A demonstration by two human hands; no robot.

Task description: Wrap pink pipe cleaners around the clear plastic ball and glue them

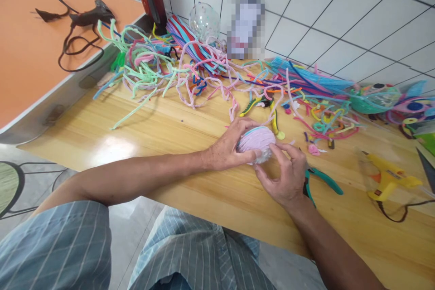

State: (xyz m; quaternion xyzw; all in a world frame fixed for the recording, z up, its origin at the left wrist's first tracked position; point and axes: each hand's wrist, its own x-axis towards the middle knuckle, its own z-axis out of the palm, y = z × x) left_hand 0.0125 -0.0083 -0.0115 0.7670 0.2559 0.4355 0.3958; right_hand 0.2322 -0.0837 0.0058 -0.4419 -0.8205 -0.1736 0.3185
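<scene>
A ball wrapped in lilac pipe cleaners [258, 139] is held just above the wooden table, with a blue strand along its top and a clear, uncovered part at the bottom. My left hand [234, 145] is closed around its left side, thumb across the front. On the right side, the thumb and fingers of my right hand [287, 170] pinch at the ball's edge; whether they grip a strand there is hidden. Teal-handled pliers [324, 179] lie partly behind my right hand. Yellow-and-black pliers [274, 118] rest just beyond the ball.
Loose pipe cleaners [146, 68] tangle along the back, with bundled ones [306, 77] by the tiled wall. A yellow glue gun [390, 174] with a cord lies at right. A phone [246, 27] leans on the wall near a clear ball [205, 21]. Another corded tool [91, 14] sits on the orange surface.
</scene>
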